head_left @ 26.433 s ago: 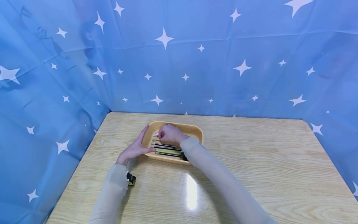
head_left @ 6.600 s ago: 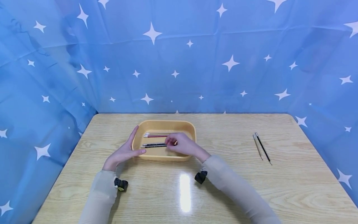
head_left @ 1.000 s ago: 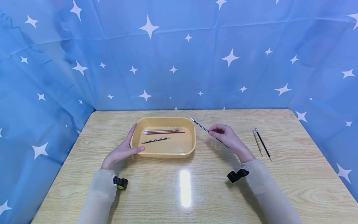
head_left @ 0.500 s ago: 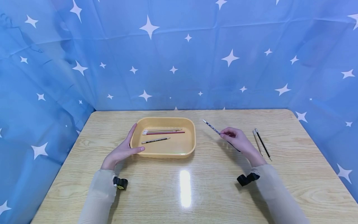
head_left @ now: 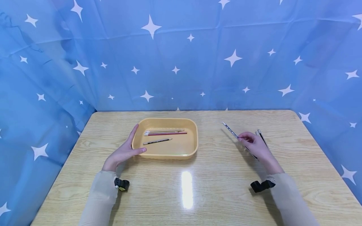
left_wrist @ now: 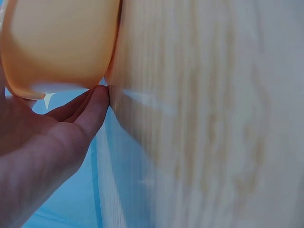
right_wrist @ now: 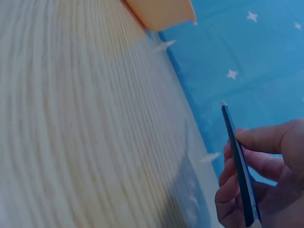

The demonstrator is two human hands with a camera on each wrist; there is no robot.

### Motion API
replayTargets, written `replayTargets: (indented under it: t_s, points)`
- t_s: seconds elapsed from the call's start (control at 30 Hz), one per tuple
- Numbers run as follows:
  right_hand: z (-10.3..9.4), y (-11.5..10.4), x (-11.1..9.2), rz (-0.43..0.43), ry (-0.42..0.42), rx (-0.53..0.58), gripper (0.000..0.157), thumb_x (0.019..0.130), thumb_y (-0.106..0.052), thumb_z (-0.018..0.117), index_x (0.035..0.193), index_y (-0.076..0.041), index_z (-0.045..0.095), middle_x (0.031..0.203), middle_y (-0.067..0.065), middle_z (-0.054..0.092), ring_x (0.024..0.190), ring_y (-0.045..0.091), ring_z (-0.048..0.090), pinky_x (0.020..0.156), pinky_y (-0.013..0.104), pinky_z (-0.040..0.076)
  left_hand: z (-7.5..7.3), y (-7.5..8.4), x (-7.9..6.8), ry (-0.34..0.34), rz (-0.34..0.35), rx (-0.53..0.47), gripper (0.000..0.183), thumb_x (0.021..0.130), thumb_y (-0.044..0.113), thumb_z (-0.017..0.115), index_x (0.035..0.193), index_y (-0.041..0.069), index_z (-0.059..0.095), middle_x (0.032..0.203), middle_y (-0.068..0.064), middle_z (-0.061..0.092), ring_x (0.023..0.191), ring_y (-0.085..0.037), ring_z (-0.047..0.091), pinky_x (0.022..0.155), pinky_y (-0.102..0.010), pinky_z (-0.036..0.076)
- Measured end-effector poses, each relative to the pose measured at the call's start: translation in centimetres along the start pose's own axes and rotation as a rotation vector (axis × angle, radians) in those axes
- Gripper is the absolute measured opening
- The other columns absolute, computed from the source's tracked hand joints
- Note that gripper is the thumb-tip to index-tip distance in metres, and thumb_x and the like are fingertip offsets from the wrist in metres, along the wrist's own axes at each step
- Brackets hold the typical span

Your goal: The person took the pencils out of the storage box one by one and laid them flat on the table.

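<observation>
My left hand (head_left: 124,153) holds the left end of a yellow-orange plastic tray (head_left: 169,156). The thumb lies over the near rim; in the left wrist view, fingertips (left_wrist: 100,90) touch the tray's lower outside edge. Inside the tray, several pencils lie sideways, among them a red pencil (head_left: 169,134) and a black patterned pencil (head_left: 156,142). My right hand (head_left: 258,150) pinches a dark patterned pencil (head_left: 229,129), its white-tipped end pointing to the far left. In the right wrist view this pencil (right_wrist: 237,156) is held between thumb and fingers, above the table.
Just beyond my right hand lie two pencils, a black pencil (head_left: 264,140) and a paler one, partly hidden by the hand. The wooden table (head_left: 217,188) meets a blue star-patterned cloth (head_left: 198,78) at its back edge.
Two pencils lie at the right that were not there at first, and the tray holds fewer. My right hand has carried the patterned pencil rightward from the tray. My left hand stays put.
</observation>
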State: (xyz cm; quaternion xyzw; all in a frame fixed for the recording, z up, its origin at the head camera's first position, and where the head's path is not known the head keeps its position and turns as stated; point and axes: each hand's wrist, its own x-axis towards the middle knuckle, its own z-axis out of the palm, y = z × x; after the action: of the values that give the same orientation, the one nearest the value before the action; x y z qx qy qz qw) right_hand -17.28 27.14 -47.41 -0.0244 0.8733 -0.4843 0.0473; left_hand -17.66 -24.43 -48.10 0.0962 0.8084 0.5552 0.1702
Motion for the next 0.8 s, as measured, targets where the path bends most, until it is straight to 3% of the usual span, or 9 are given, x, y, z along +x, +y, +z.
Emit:
replayTargets:
  t_s: [0.57, 0.8]
  points:
    - [-2.0, 2.2, -1.7, 0.038, 0.122, -0.039, 0.034, 0.1, -0.021, 0.055, 0.118, 0.008, 0.057, 0.095, 0.015, 0.058, 0.071, 0.013, 0.054, 0.055, 0.026, 0.047, 0.0, 0.1, 0.0, 0.008, -0.005, 0.015, 0.103, 0.088, 0.027, 0.072, 0.153, 0.041, -0.006, 0.16, -0.008, -0.009, 0.143, -0.039, 0.0, 0.107, -0.065, 0.011]
    - [-2.4, 2.1, -2.1, 0.059, 0.209, -0.102, 0.031, 0.1, -0.02, 0.054, 0.115, 0.007, 0.059, 0.098, 0.016, 0.058, 0.077, 0.013, 0.053, 0.059, 0.023, 0.048, 0.0, 0.2, 0.0, 0.001, -0.013, 0.005, 0.102, 0.088, 0.027, 0.071, 0.152, 0.044, -0.007, 0.16, -0.011, -0.01, 0.142, -0.042, 0.002, 0.106, -0.065, 0.012]
